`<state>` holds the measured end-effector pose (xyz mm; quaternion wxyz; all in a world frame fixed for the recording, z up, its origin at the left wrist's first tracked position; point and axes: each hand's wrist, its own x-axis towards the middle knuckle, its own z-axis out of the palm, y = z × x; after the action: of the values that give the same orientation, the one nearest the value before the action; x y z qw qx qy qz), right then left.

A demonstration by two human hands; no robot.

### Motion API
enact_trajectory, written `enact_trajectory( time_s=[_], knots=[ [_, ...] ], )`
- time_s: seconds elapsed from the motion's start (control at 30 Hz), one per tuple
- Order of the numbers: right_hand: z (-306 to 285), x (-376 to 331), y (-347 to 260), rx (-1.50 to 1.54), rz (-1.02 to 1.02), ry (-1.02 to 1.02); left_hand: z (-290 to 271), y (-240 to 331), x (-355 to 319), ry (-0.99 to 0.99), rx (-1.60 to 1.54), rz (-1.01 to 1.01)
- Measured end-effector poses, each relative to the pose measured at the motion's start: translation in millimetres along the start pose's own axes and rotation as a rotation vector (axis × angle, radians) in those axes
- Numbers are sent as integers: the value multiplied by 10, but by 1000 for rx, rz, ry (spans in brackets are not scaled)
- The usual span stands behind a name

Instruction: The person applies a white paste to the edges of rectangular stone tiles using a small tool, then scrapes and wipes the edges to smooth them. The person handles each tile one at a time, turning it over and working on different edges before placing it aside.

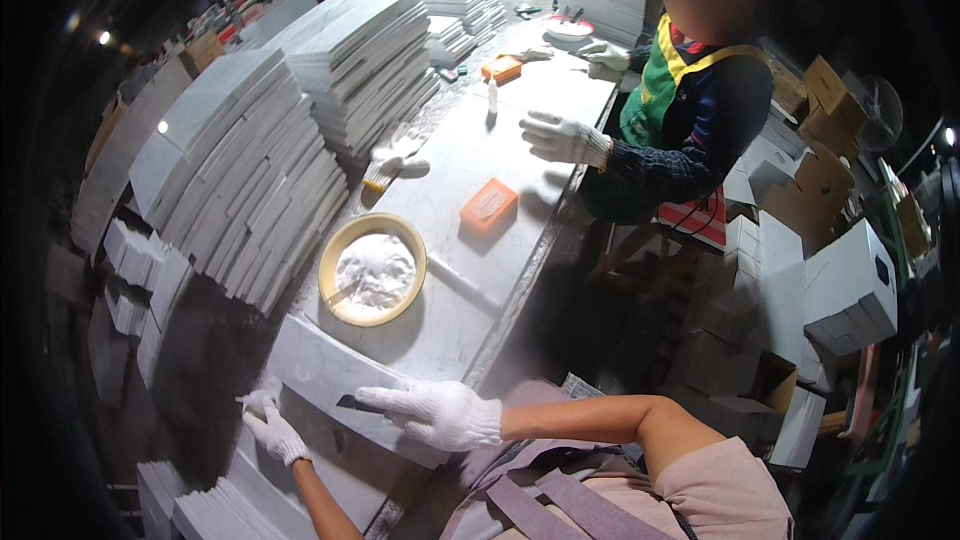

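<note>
A flat grey board [330, 380] is lying tilted across the near end of the long worktable [450, 190], and both gloved hands are resting on it. The right hand [435, 413] is pressing down on its upper face, fingers [385, 398] stretched out and held close together, with a small dark blade-like object [358, 404] lying just under the fingertips. The left hand [272, 428] is gripping the board's left edge, fingers curled over it. Just beyond the right fingertips, a yellow-rimmed bowl of white paste [372, 269] is sitting on the table. Farther off, an orange block [488, 206] is lying near a co-worker's gloved hand [562, 138]. Left of the fingers, stacks of grey boards [250, 160] are leaning.
</note>
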<state>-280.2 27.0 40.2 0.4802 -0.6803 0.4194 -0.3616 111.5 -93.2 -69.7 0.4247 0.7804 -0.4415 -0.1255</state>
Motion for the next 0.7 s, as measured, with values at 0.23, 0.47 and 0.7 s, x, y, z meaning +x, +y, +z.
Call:
enact_trajectory(
  time_s=[0.23, 0.47, 0.7],
  knots=[
    [131, 11, 79, -42, -87, 74, 74, 1, -56, 86, 206, 15],
    [222, -16, 156, -55, -111, 106, 65, -61, -50, 74, 122, 76],
    [235, -28, 205, -23, -165, 158, -171, 90, -584, 215, -129, 177]
  ],
)
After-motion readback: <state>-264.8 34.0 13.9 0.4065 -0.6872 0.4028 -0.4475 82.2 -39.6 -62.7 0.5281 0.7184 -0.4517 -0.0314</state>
